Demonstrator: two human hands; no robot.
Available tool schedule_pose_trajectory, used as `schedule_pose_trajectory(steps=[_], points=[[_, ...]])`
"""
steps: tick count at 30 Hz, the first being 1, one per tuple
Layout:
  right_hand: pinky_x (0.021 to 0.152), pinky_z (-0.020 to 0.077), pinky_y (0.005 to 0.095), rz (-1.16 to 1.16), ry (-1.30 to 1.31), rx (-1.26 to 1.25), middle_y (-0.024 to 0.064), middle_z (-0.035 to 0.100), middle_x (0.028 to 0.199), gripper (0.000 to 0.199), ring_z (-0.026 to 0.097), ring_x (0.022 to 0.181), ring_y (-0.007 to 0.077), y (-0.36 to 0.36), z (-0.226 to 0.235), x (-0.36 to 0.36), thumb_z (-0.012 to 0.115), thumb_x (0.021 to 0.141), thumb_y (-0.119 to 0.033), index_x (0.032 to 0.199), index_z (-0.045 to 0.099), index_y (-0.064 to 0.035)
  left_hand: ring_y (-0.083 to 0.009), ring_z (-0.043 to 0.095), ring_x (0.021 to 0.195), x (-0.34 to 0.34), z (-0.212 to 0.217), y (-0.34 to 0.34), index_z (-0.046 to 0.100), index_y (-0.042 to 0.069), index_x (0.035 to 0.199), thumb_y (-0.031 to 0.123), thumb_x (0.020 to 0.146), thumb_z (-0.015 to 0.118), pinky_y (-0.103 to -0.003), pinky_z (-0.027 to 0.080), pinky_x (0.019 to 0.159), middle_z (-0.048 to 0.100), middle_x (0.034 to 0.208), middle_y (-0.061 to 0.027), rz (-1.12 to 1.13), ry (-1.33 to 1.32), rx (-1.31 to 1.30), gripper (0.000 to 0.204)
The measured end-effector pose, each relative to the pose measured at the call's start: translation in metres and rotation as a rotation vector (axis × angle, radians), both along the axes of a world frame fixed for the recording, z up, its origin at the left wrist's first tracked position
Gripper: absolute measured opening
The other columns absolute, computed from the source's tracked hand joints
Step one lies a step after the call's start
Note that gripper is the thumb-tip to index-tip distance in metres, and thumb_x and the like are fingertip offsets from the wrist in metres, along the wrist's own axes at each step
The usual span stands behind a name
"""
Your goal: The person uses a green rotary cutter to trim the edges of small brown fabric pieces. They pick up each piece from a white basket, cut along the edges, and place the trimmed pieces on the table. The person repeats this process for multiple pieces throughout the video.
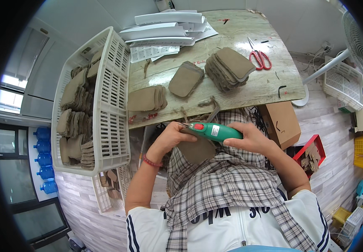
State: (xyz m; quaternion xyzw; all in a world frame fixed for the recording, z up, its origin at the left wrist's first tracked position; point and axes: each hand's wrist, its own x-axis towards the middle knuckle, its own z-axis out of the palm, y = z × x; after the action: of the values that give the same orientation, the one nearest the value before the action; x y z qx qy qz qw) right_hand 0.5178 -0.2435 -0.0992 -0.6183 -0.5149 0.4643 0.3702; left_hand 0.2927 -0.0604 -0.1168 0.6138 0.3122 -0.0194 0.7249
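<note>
**Green power tool on a brown piece, held over the lap**

Right hand [248, 138] has its fingers clamped round the body of the green handheld power tool [213, 131], nose pointing toward the person's left. That grip probably keeps the red switch on top within reach.

Left hand [171, 136] has its fingers closed on the top edge of a flat brown piece [198, 149], pinching it right at the tool's nose. The piece sits just off the near edge of the worktop [269, 90], above the checked cloth [215, 185] on the lap. My read: it's held close to the body so both wrists stay braced and scraps drop on the cloth.

Layout looks like a work flow:
- White slatted basket [110, 105] at the worktop's left edge, full of similar brown pieces on edge; close to the left hand.
- Three stacks of brown pieces [227, 67] fanned along the middle of the worktop, within arm's reach.
- Red-handled scissors [259, 56] toward the right edge, well apart from both hands.
- White folded sheets [164, 27] at the far left corner.
- Brown threads and offcuts lie along the near edge.
- Cardboard box [280, 122] sits below the near right corner.
</note>
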Motion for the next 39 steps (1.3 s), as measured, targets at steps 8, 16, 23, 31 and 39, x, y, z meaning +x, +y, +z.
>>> schedule_pose_trajectory(steps=[8, 16, 23, 31, 39], points=[[0.057, 0.0482, 0.0262, -0.199, 0.165, -0.082, 0.0051, 0.064, 0.079, 0.041, 0.058, 0.061, 0.0094, -0.013, -0.018, 0.007, 0.071, 0.085, -0.031, 0.109, 0.062, 0.0019, -0.019, 0.065, 0.087, -0.071, -0.004, 0.139, 0.06, -0.003, 0.112, 0.006, 0.083, 0.069, -0.031, 0.052, 0.077, 0.067, 0.101, -0.0104, 0.801, -0.257, 0.19, 0.032], [0.053, 0.0478, 0.0251, -0.344, 0.167, -0.12, 0.0053, 0.063, 0.074, 0.03, 0.058, 0.057, 0.0093, -0.029, -0.029, 0.012, 0.068, 0.086, -0.024, 0.097, 0.061, 0.0029, -0.0359, 0.041, 0.123, 0.013, -0.018, 0.119, 0.054, 0.003, 0.124, 0.024, 0.078, 0.071, -0.05, 0.031, 0.104, 0.05, 0.126, -0.0179, 0.511, 0.171, 1.74, 0.054], [0.052, 0.0461, 0.0249, -0.38, 0.136, -0.096, 0.0039, 0.062, 0.07, 0.035, 0.056, 0.056, 0.0086, -0.032, -0.037, 0.009, 0.071, 0.085, -0.03, 0.097, 0.062, 0.0013, -0.037, 0.034, 0.131, 0.087, -0.065, 0.09, 0.056, -0.004, 0.117, 0.036, 0.075, 0.076, -0.051, 0.025, 0.108, 0.05, 0.129, -0.0217, 0.285, 0.428, 1.529, 0.061], [0.053, 0.0458, 0.0249, -0.428, 0.129, -0.12, 0.0038, 0.063, 0.071, 0.034, 0.056, 0.057, 0.0078, -0.029, -0.034, 0.007, 0.071, 0.085, -0.031, 0.097, 0.063, 0.0007, -0.029, 0.056, 0.097, 0.083, -0.062, 0.062, 0.052, 0.002, 0.104, 0.011, 0.072, 0.079, -0.043, 0.043, 0.088, 0.06, 0.103, -0.0124, 0.624, 0.113, 1.053, 0.043], [0.055, 0.0465, 0.0255, -0.474, 0.025, 0.04, 0.0045, 0.063, 0.074, 0.036, 0.056, 0.061, 0.0078, -0.016, -0.029, -0.001, 0.07, 0.086, -0.029, 0.101, 0.061, 0.0023, -0.0249, 0.059, 0.106, 0.085, -0.034, 0.006, 0.049, 0.003, 0.118, -0.008, 0.084, 0.065, -0.039, 0.051, 0.094, 0.059, 0.117, -0.0093, 1.11, -0.791, -0.312, 0.039]])
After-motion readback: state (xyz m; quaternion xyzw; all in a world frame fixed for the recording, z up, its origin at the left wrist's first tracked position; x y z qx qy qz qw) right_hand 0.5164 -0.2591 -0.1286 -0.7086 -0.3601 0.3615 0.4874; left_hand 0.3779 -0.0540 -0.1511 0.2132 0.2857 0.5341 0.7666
